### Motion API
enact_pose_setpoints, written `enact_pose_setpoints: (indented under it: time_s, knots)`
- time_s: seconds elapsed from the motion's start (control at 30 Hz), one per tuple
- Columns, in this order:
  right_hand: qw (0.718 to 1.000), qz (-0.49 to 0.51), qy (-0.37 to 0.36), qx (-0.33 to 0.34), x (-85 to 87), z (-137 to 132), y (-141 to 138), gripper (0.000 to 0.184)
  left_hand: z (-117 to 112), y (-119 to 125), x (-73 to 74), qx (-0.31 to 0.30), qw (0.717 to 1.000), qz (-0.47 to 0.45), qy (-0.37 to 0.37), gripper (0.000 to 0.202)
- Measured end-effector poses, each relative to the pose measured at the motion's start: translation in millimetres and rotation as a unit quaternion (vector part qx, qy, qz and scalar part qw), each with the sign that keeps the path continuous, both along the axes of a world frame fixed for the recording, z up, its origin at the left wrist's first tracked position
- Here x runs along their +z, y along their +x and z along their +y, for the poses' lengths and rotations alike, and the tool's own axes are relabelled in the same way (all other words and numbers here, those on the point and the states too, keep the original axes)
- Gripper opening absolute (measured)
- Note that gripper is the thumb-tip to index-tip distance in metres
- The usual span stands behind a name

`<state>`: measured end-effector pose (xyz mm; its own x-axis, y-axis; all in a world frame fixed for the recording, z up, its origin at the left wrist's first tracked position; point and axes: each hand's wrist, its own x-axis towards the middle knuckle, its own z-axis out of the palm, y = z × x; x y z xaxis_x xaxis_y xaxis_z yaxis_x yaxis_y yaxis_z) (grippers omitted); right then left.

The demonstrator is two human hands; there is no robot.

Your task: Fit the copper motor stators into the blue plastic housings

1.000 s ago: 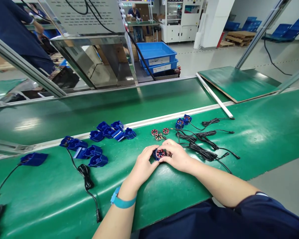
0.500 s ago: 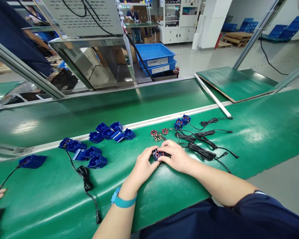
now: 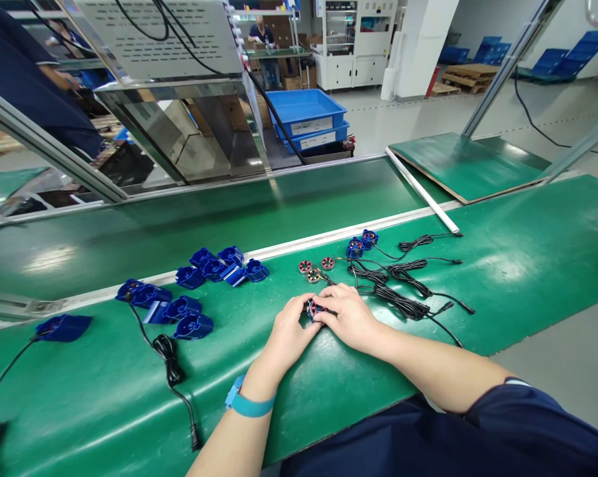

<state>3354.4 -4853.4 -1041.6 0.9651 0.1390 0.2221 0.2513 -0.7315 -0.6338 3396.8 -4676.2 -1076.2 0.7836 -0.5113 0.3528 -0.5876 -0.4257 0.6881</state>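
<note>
Both hands meet over the green mat, closed around one blue housing (image 3: 312,311) with a round red-and-dark part inside it. My left hand (image 3: 292,328) grips its left side between thumb and fingers. From the right, my right hand (image 3: 349,315) has thumb and fingertips on the round part; the fingers partly hide it. Just beyond lie a few small round parts with red rings (image 3: 305,266). Two blue housings (image 3: 355,248) with round parts fitted stand behind them. Bundled black cables (image 3: 401,301) lie to the right of my hands.
Blue housings (image 3: 214,268) are grouped to the left, with more (image 3: 182,307) nearer. A coiled black cable (image 3: 167,358) trails from one. Another blue housing (image 3: 63,327) sits far left. A white rail (image 3: 329,234) borders the mat; a white bar (image 3: 423,192) crosses the conveyor (image 3: 204,212).
At the far left, another person's hand has gone out of view. My hands stay together on the blue housing, with the right fingers slightly shifted. The whole view has moved a little.
</note>
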Motion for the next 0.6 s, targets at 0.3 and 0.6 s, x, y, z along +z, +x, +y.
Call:
enact_pose_setpoints:
  time_s: [0.3,0.6]
  knots:
    - [0.999,-0.038,-0.014,0.003,-3.0,1.5,-3.4,0.024,-0.4,0.1,-1.3,0.006,0.999,-0.029,0.014,0.044]
    - [0.983,-0.071,-0.164,0.029,8.1,-30.2,10.8,0.026,12.0,11.9,-0.7,0.076,0.995,-0.062,0.022,0.033]
